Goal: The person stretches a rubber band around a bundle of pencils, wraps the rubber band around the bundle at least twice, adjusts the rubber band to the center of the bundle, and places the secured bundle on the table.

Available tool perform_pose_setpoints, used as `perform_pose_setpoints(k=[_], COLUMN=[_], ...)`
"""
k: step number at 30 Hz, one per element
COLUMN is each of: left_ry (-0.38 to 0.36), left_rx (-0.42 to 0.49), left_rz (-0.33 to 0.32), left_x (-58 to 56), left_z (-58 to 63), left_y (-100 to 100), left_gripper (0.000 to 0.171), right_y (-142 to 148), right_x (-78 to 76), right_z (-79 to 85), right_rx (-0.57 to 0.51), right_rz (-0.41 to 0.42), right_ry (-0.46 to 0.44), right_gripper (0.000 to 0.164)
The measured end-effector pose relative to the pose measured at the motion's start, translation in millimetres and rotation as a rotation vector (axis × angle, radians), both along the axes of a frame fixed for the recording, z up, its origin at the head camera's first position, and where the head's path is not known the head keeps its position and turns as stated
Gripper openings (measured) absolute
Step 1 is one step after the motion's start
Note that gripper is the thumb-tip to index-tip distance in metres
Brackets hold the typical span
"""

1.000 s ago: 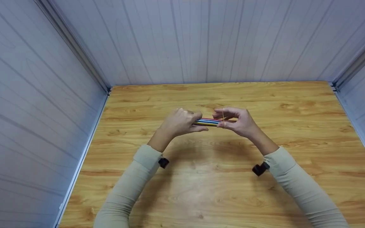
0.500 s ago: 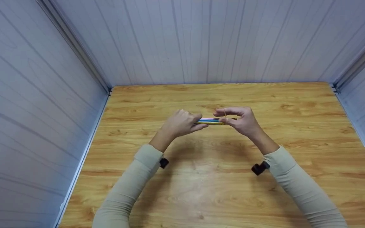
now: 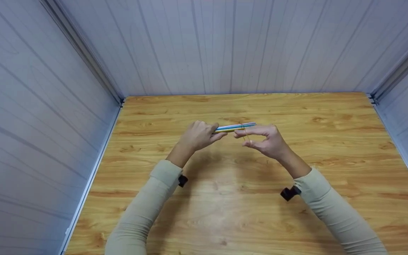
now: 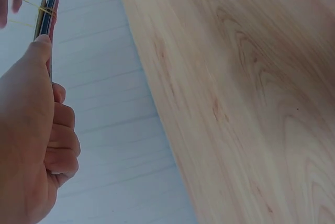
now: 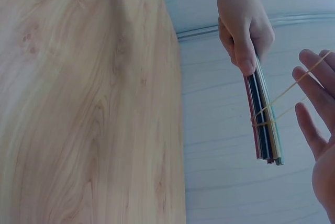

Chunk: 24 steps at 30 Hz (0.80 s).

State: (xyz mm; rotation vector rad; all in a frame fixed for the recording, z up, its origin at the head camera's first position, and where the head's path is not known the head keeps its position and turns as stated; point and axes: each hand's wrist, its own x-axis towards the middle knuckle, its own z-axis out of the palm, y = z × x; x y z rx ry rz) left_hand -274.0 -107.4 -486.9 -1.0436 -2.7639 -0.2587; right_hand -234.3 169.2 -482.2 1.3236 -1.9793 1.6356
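Bundle of thin coloured sticks [image 3: 230, 128]: one, red, dark blue, yellow and pale among its colours. Held in the air above the wooden table [image 3: 218, 216], between the two hands. Long axis laid nearly crosswise to the person; the free end is pointed to the right and tipped slightly toward the back wall [image 3: 211, 46]. In the right wrist view the same end is seen pointing downward, the stick ends roughly level.

Left hand [image 3: 197, 136]: the near end of the bundle is gripped, fingers curled around it, thumb pressed along its length.

Rubber band [image 5: 264, 123]: one, yellow, wrapped round the bundle near its free end; a loop is drawn out from there to the right hand.

Right hand [image 3: 271, 141]: fingers extended, thumb held apart from them, the loop stretched across; the fingertips are set just beside the bundle.
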Motion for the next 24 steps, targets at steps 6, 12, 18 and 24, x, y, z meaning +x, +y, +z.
perform_pose_setpoints(k=[6,12,18,24], left_ry=[-0.027,-0.151,-0.357,-0.427], left_rx=[-0.023,0.096,0.329,0.459], left_rz=[0.132,0.211,0.272,0.287], left_x=[-4.5,-2.5,-3.2,-3.9], left_z=[-2.7,-3.3,-0.2,-2.2], left_y=[-3.8,2.2,10.7,17.0], left_gripper=[0.051,0.051,0.056,0.057], right_y=[-5.3,-11.6,-16.8,-19.6], right_x=[2.1,2.5,5.7,9.5], right_z=[-4.5,-8.1,-11.5,-18.4], right_rx=[-0.054,-0.098,-0.054,-0.018], right_rz=[0.041,-0.022,-0.116,-0.175], right_ry=[0.083,0.215,0.309,0.315], right_gripper=[0.035,0.055,0.081,0.095])
